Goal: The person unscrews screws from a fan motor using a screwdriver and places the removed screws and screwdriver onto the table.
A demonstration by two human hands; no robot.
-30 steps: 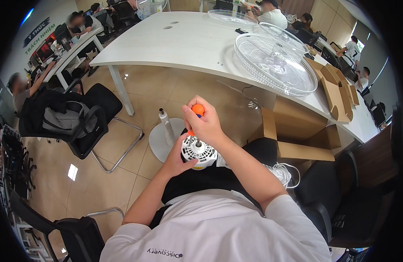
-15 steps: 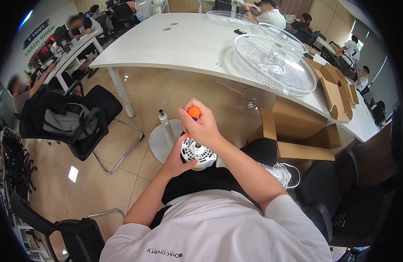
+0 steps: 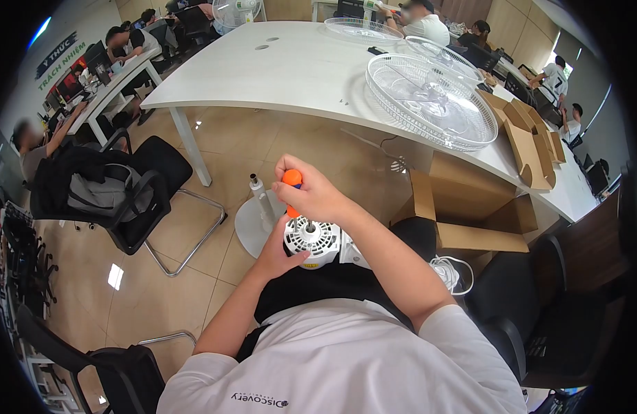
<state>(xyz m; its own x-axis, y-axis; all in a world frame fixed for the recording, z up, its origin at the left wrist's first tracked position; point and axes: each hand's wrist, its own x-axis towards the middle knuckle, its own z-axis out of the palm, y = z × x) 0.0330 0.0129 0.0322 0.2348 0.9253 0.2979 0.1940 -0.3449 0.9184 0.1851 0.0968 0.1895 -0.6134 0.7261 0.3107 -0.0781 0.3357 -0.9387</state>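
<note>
White is dominating the view: a big table [image 3: 263, 76] is spreading out well beyond our fingers. Out to the right of them, a cardboard box [image 3: 481, 237] is sitting below the table's edge, and a white fan grille [image 3: 429, 103] is lying on the tabletop, far ahead and to the right. Past our left fingers, a round stand base [image 3: 248, 226] is resting on the floor, its pole [image 3: 265, 205] sticking up.

Main thing: the white motor housing [image 3: 323, 241] is sitting at our lap, slotted face up, in the curve of our left hand [image 3: 273, 252]. Those fingers are spreading about as wide as its side, thumb pressing the near rim; the far fingertips are hiding, so we're not able to tell where they're landing. We're guessing it's fairly heavy for its size, stiff, a bit slick on the shell, maybe brittle at the thin slots, so we're favouring the solid outer rim.

Our right hand [image 3: 306, 195] is wrapping tightly round the orange-handled screwdriver [image 3: 291, 177], no gap showing, just above the housing. Chunky handle, so probably light and easy to grip. Whether its tip is touching anything, we're not telling from here. Smallest bit: a metal shaft [image 3: 310, 225] is poking up just below those right fingers.
</note>
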